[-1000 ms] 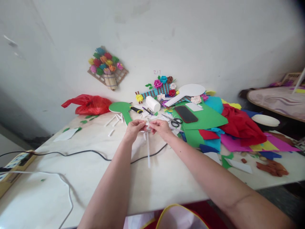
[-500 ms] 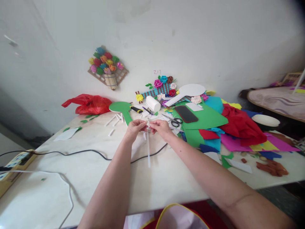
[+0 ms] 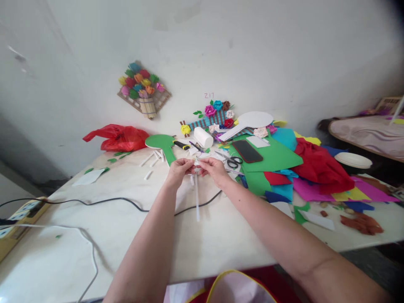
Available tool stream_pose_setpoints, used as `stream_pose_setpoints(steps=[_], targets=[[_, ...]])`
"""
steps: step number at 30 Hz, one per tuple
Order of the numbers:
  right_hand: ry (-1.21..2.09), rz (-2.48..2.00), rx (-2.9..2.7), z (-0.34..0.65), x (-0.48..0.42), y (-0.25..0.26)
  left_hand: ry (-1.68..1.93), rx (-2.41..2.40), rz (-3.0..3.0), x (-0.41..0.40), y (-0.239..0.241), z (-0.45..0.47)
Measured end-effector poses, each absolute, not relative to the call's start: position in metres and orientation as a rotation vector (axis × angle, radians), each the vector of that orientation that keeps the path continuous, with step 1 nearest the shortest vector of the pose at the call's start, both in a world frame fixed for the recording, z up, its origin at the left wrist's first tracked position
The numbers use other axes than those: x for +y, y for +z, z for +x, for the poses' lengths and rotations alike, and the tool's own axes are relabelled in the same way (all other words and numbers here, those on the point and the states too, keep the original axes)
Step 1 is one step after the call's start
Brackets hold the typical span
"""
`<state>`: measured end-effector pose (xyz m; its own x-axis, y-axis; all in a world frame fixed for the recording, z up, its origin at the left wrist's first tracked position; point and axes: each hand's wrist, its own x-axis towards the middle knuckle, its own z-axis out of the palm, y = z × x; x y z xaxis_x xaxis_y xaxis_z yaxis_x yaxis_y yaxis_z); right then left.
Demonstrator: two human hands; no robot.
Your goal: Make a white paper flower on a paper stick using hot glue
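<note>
Both hands meet over the middle of the table, fingertips almost touching. My left hand (image 3: 181, 170) is closed in a pinch on a narrow white strip (image 3: 197, 200), and my right hand (image 3: 213, 169) pinches the same piece from the other side. The strip's lower end hangs straight down toward me; its upper end is small and bunched between the fingers, partly hidden. Just beyond the fingers lie white paper scraps. Black-handled scissors (image 3: 235, 162) rest right of my right hand, and a green paddle-shaped card (image 3: 160, 145) lies beyond my left hand.
Short white rolls (image 3: 148, 175), a yellow-black cutter (image 3: 181, 145) and a white roll (image 3: 203, 137) lie around. A phone (image 3: 248, 151) sits on green sheets (image 3: 277, 158). A black cable (image 3: 116, 200) crosses the table. Left stand a red bag (image 3: 124, 138) and a power strip (image 3: 27, 210).
The hands keep their pinch and have barely moved, with only a slight shift of the fingertips around the white strip. The whole view has drifted a little.
</note>
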<state>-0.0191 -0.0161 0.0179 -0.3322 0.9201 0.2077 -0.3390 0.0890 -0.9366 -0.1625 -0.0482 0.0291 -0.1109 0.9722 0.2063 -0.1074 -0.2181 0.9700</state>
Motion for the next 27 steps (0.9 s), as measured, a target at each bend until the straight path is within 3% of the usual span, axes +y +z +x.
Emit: stream_pose_setpoints(steps=[10,27], targets=[[1.427,-0.669,-1.285,-0.019,-0.009,0.014,1.631,1.251,1.366,-0.051,0.040,-0.167],[1.442,-0.675,-1.276,-0.013,-0.014,0.019,1.467,1.259,1.443,-0.052,0.050,-0.162]])
